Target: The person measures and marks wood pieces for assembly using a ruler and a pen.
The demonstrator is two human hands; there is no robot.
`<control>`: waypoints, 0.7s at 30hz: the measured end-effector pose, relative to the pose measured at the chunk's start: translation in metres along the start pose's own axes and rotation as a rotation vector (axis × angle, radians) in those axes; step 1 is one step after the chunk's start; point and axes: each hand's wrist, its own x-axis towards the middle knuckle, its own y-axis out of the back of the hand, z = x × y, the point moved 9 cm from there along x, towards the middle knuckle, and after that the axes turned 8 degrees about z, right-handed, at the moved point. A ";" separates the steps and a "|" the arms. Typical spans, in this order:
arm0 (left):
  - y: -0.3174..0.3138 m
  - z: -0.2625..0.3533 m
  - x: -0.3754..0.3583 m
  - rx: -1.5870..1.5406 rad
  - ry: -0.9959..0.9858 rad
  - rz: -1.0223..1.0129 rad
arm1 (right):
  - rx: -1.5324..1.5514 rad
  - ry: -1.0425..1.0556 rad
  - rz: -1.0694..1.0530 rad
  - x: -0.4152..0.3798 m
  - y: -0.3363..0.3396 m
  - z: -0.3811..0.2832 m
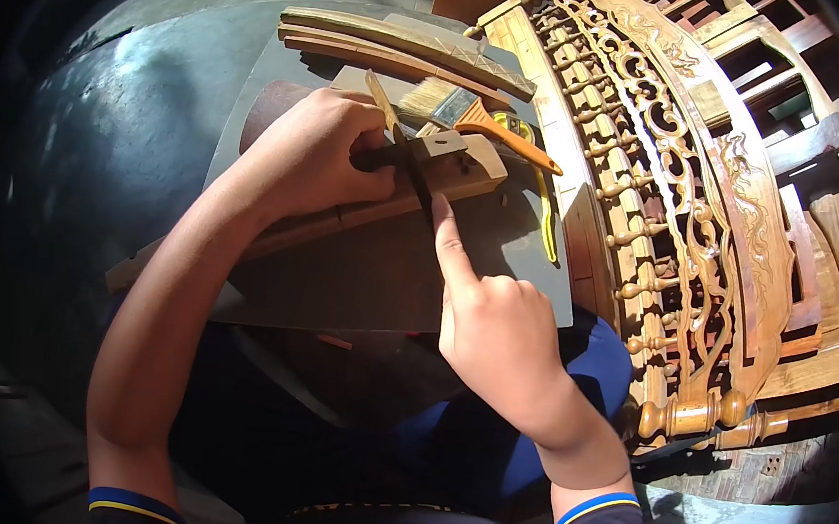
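My left hand (334,150) is closed, its fingers curled at a thin flat strip (383,104), light brown at the far end and dark toward me. The strip's kind cannot be made out. My right hand (499,319) has its index finger pressed to the strip's near, dark end; the other fingers are curled and the thumb is hidden. Under the strip lies a long wooden bar (344,214), slanting across the grey board. On its right end rests a small block with a hole (440,144).
Behind lie several wooden strips (399,41), an orange-handled paintbrush (482,123) and a yellow tape measure (547,208). A brownish cylinder (278,110) stands beside my left wrist. Carved, varnished wooden furniture (684,205) borders the grey board (528,272) on the right.
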 end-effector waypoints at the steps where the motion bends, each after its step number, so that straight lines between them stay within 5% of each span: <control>1: 0.001 0.000 0.000 0.004 -0.008 0.005 | 0.018 -0.010 0.050 0.010 -0.004 0.002; 6: 0.001 0.001 -0.001 -0.014 -0.051 0.052 | 0.029 0.003 -0.128 -0.018 0.015 0.000; 12: -0.005 -0.005 0.002 -0.027 -0.015 0.003 | -0.004 -0.019 0.021 0.010 -0.003 -0.001; 16: -0.001 -0.006 0.000 -0.013 -0.016 0.013 | -0.023 0.000 -0.178 -0.015 0.027 -0.005; 21: -0.002 -0.004 0.001 -0.018 -0.024 0.019 | 0.028 -0.025 -0.015 0.007 0.002 0.002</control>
